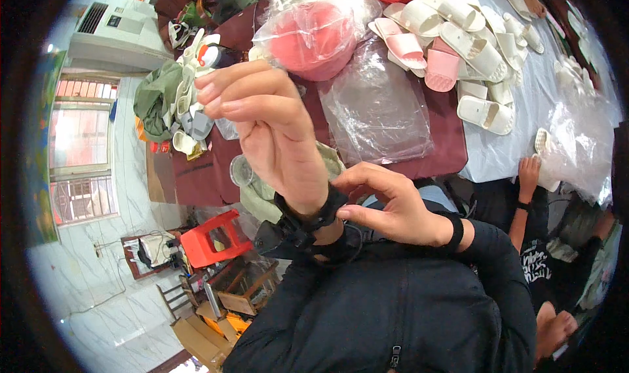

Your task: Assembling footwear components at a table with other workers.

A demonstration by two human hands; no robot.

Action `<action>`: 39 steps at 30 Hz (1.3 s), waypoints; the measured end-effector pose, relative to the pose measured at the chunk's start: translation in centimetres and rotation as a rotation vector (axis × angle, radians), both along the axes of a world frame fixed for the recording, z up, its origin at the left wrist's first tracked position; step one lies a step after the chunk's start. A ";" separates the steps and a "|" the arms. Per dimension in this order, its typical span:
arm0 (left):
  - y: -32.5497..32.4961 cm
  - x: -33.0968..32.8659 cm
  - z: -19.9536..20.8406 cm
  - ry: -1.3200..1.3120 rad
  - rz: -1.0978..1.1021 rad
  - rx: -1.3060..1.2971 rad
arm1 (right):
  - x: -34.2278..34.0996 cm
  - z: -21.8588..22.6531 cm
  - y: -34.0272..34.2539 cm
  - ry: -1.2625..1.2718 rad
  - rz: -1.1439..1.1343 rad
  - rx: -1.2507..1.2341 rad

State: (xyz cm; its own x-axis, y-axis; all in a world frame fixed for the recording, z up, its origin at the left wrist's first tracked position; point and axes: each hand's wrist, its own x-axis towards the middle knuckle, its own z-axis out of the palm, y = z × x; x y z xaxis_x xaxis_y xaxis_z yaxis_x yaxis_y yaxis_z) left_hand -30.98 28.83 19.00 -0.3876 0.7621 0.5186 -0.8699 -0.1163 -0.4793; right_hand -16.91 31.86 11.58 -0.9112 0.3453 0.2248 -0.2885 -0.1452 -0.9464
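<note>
My left hand (272,127) is raised over the near side of the table, palm showing and fingers loosely bent with nothing in them. A black wrist strap (329,206) with a small dark device (270,236) circles my left wrist. My right hand (386,202) reaches across to that wrist, its thumb and fingers closed on the strap's edge. Another black band (455,233) sits around my right wrist. Behind my hands, a clear plastic bag (377,114) lies flat on the dark red tabletop (449,143).
Piled white slippers (481,58) and pink slippers (440,71) lie at the far right. A red basin (311,42) under clear plastic stands at the back. A red stool (216,238) is at left. Another person's hand (529,176) is at right near a bagged slipper (545,143).
</note>
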 end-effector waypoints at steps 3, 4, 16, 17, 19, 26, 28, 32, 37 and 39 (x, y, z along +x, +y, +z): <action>0.2 -0.5 -0.3 -0.006 0.074 -0.067 | 0.1 -0.2 0.3 0.001 -0.023 0.046; 0.3 -0.5 -0.4 -0.017 0.099 -0.089 | 0.1 -0.1 0.3 0.004 -0.027 0.041; 0.3 -1.5 -1.4 0.903 1.298 -0.799 | 0.2 -0.5 1.0 0.212 -0.051 0.198; 0.3 -1.9 -1.5 0.766 1.065 -0.737 | 0.4 -0.6 1.1 0.235 -0.056 0.231; 0.2 -2.6 -1.3 0.619 0.875 -0.657 | 0.3 -0.7 1.1 0.258 -0.054 0.259; 0.1 -1.8 -0.3 -0.295 0.115 -0.213 | -1.0 -2.9 1.4 0.144 0.065 -0.222; -0.1 -0.6 0.8 -0.295 0.123 -0.171 | -2.0 -2.8 1.1 0.126 0.114 -0.310; 0.2 1.3 0.9 -0.036 0.108 -0.115 | -2.4 -2.7 1.0 0.012 0.372 -0.495; 3.8 6.4 -3.0 1.201 0.133 -0.588 | -0.5 -3.6 3.1 -0.327 0.386 -0.529; 5.2 6.5 -4.7 1.042 -0.050 -0.531 | 0.2 -4.6 3.7 -0.414 0.301 -0.520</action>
State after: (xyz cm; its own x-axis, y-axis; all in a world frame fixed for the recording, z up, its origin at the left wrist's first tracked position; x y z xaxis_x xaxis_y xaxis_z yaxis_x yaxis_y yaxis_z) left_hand -24.47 34.00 14.31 0.0739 0.9809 0.1799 -0.8226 -0.0420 0.5670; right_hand -16.75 35.52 6.93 -0.9583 0.0343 -0.2835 0.2014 -0.6227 -0.7561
